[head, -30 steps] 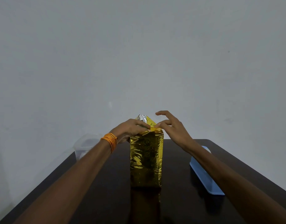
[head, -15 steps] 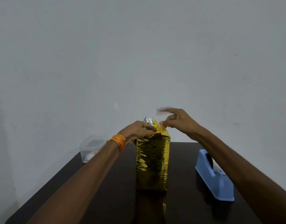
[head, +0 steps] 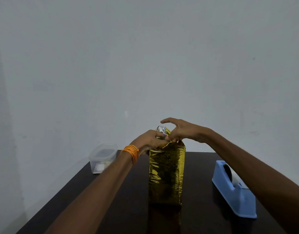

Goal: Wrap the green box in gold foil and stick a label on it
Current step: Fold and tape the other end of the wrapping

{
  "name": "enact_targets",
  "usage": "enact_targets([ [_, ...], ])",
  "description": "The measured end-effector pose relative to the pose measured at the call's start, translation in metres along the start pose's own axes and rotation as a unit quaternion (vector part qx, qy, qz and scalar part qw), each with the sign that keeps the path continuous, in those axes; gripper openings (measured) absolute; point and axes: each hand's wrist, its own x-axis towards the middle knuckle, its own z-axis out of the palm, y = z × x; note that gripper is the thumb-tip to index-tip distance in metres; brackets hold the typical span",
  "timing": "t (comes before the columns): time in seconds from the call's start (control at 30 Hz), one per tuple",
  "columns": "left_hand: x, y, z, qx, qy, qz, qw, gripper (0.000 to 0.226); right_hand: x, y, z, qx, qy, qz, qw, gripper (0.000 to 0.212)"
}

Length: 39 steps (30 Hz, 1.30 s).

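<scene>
Foil-wrapped box [head: 166, 174] stands upright on its short end, mid-width on the dark table [head: 111, 208], well in from both side edges. Its vertical edges are creased sharp. At the top a loose foil flap [head: 161, 129] sticks up, silver underside showing. Left hand [head: 150, 140]: fingers curled down over the top left corner of the box, gripping it there; orange wrist threads [head: 131, 152] sit just left of the box's upper edge. Right hand [head: 180, 130]: thumb and a lower finger pinch the foil at the near top edge, fingertips meeting the left hand's; index finger held out straight above the flap, touching nothing. Blue tape dispenser [head: 235, 196] lies to the right, apart from the box with a bare strip of table between; the right forearm passes over it. Clear lidded container [head: 103, 157] sits at the far left corner, close to the table's left edge, well apart from the box. Bare table lies in front of the box, between the forearms.
</scene>
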Motion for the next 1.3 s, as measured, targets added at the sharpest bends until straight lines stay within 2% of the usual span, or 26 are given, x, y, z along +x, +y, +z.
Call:
enact_targets([
  [0.33, -0.001, 0.002, 0.001, 0.015, 0.008, -0.007, 1.000, 0.036, 0.007, 0.001, 0.000, -0.060, -0.021, 0.009, 0.998, 0.066],
  [0.53, -0.003, 0.002, 0.000, 0.004, 0.010, -0.007, 1.000, 0.034, 0.017, -0.003, -0.006, -0.168, -0.027, 0.064, 0.983, 0.073],
  [0.6, -0.003, 0.002, 0.000, 0.001, 0.010, -0.004, 1.000, 0.030, 0.013, 0.003, -0.011, -0.218, 0.001, 0.088, 0.972, 0.079],
  [0.67, -0.006, 0.004, 0.000, -0.006, 0.007, -0.006, 1.000, 0.028, 0.005, 0.013, -0.010, -0.231, 0.053, 0.100, 0.966, 0.077],
  [0.73, -0.005, 0.004, 0.001, -0.015, 0.009, -0.009, 1.000, 0.027, -0.003, 0.024, 0.000, -0.195, 0.116, 0.089, 0.970, 0.067],
  [0.8, -0.004, 0.004, 0.001, -0.024, 0.006, -0.008, 1.000, 0.026, -0.010, 0.033, 0.016, -0.082, 0.161, 0.079, 0.980, 0.058],
  [0.87, -0.006, 0.005, 0.001, -0.028, 0.006, -0.009, 1.000, 0.021, -0.018, 0.032, 0.030, 0.079, 0.159, 0.096, 0.979, 0.050],
  [0.97, -0.007, 0.005, 0.003, -0.042, -0.002, -0.033, 0.999, 0.018, -0.027, 0.030, 0.042, 0.248, 0.148, 0.132, 0.948, 0.037],
  [1.07, -0.005, 0.005, 0.004, -0.062, 0.009, -0.034, 0.997, 0.018, -0.028, 0.032, 0.047, 0.266, 0.163, 0.131, 0.941, 0.031],
  [1.17, -0.004, 0.009, 0.006, -0.117, 0.094, 0.010, 0.989, 0.022, -0.029, 0.032, 0.048, 0.262, 0.163, 0.142, 0.941, 0.025],
  [1.23, 0.000, 0.008, 0.008, -0.107, 0.151, 0.025, 0.982, 0.040, -0.029, 0.032, 0.047, 0.266, 0.164, 0.149, 0.938, 0.023],
  [1.3, 0.001, 0.008, 0.013, -0.089, 0.143, 0.002, 0.986, 0.069, -0.030, 0.034, 0.047, 0.272, 0.165, 0.151, 0.936, 0.022],
])
